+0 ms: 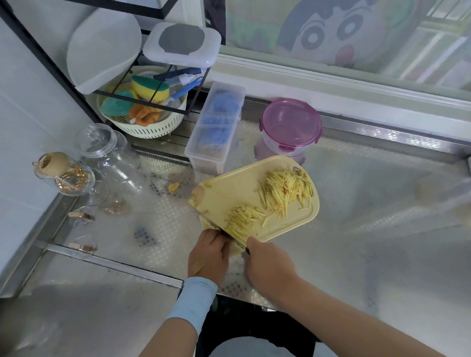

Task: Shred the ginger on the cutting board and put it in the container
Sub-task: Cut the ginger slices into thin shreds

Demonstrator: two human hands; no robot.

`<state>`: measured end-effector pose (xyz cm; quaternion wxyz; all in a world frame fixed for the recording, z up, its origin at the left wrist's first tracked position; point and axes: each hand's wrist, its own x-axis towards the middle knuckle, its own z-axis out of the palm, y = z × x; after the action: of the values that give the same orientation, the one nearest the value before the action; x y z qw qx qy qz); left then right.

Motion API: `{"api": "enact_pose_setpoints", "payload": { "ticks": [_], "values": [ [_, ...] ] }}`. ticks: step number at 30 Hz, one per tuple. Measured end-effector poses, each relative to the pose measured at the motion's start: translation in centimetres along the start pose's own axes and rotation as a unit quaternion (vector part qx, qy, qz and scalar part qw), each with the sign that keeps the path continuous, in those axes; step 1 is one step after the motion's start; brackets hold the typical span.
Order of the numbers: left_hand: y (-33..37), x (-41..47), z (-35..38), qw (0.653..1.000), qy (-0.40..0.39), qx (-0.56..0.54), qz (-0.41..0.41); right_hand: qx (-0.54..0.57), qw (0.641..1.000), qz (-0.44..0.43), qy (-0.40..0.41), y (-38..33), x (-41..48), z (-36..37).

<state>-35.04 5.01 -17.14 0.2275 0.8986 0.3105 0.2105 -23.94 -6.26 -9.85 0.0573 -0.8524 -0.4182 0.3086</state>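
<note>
A pale yellow cutting board (237, 186) lies on the steel counter. A large heap of ginger shreds (285, 190) covers its far right part, and a smaller pile (242, 219) lies near the front edge. My right hand (268, 261) grips the handle of a knife (217, 227), whose blade crosses the board's near corner beside the smaller pile. My left hand (208, 254) has curled fingers pressed at the blade's left side; what it holds is hidden. A round container with a pink clip lid (290, 126) stands shut behind the board.
Ginger scraps (174, 187) lie left of the board. A clear box with blue contents (215, 127), glass jars (104, 149), a colander with sponges (143, 112) and a black wire rack crowd the back left. A window ledge runs along the back.
</note>
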Motion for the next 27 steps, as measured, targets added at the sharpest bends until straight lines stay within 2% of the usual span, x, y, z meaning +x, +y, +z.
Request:
{"api": "enact_pose_setpoints", "payload": {
  "ticks": [9,27],
  "values": [
    [-0.1,0.1,0.1,1.000,-0.015,0.016,0.015,-0.007,1.000,0.005,-0.009,-1.0,1.2,-0.4],
    [0.0,-0.1,0.1,0.999,-0.027,0.020,-0.004,-0.008,1.000,0.008,-0.015,-1.8,1.2,-0.9]
  ]
}}
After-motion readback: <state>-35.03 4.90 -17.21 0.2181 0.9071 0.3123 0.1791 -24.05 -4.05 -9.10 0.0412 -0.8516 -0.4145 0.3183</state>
